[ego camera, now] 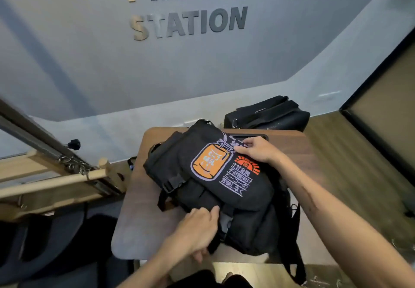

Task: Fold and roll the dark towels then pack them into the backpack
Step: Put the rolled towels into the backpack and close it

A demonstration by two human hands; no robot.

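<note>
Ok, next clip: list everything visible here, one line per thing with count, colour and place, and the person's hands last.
backpack: one, black with an orange jar print, lying on the table.
table: one, brown wood, centre.
second bag: one, black, behind the table by the wall.
wall lettering: grey and gold, on the grey wall.
wooden frame: one, light wood with metal rails, left.
towels: none clearly visible.
left hand: on the backpack's near front, exact grip unclear.
right hand: fingers resting on the printed flap.
</note>
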